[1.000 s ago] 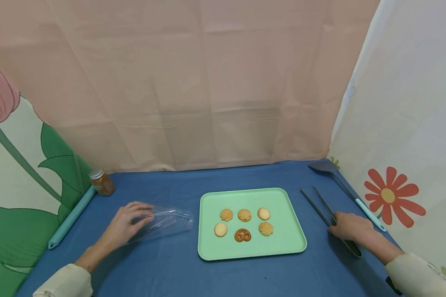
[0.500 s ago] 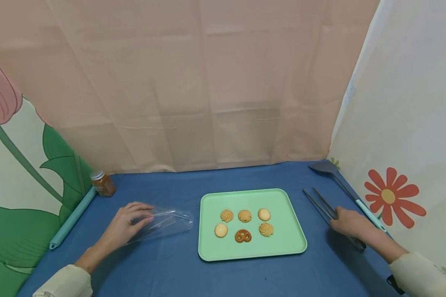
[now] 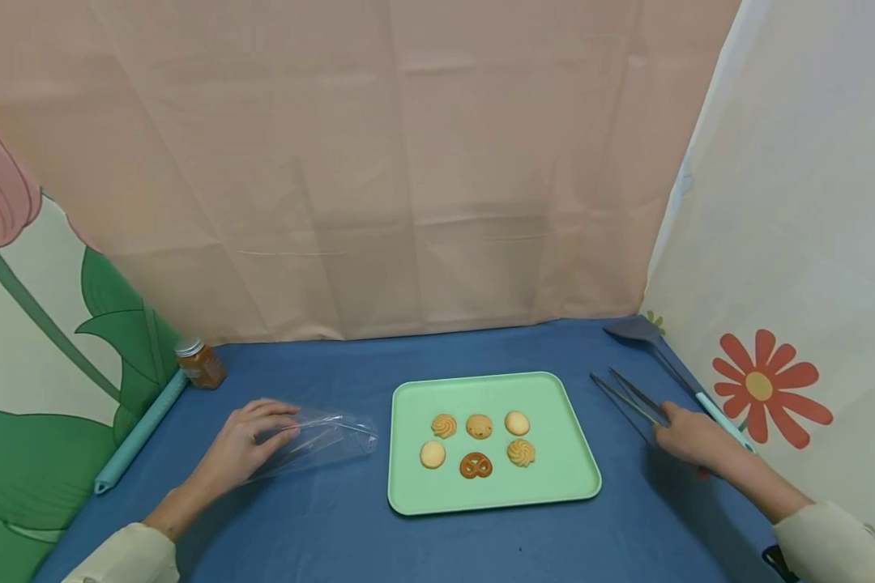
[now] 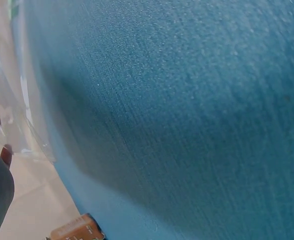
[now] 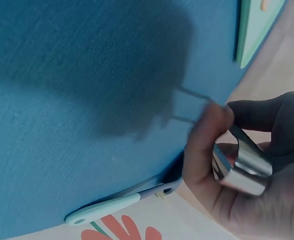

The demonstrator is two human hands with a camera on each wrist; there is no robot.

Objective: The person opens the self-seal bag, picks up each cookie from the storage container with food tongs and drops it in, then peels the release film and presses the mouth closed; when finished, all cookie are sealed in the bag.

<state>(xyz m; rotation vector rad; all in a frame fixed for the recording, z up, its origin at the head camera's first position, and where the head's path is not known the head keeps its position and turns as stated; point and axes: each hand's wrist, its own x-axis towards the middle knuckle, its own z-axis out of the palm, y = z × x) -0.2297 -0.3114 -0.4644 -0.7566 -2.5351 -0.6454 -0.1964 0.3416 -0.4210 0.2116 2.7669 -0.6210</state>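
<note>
On the left, my left hand [image 3: 241,449] pinches the edge of a clear plastic bag [image 3: 339,437]. The bag [image 4: 22,110] shows in the left wrist view with fingertips seen through it. At the right, my right hand [image 3: 693,441] grips metal tongs [image 3: 630,398], their arms apart and pointing away from me. In the right wrist view the bent end of the tongs [image 5: 247,177] lies within the curled fingers. Between the hands sits a light green tray [image 3: 496,498] bearing several cookies [image 3: 480,426] and a pretzel [image 3: 475,465].
A spatula [image 3: 722,421] with a pale blue handle lies along the right edge, beside the right hand. A jar [image 3: 201,363] with a silver lid stands at the back left. A pale teal roll [image 3: 142,433] lies along the left edge of the blue cloth [image 3: 350,534].
My right hand has lifted the tongs off the cloth, and its fingers now curl round their rear end. The left hand and the bag stay nearly still.
</note>
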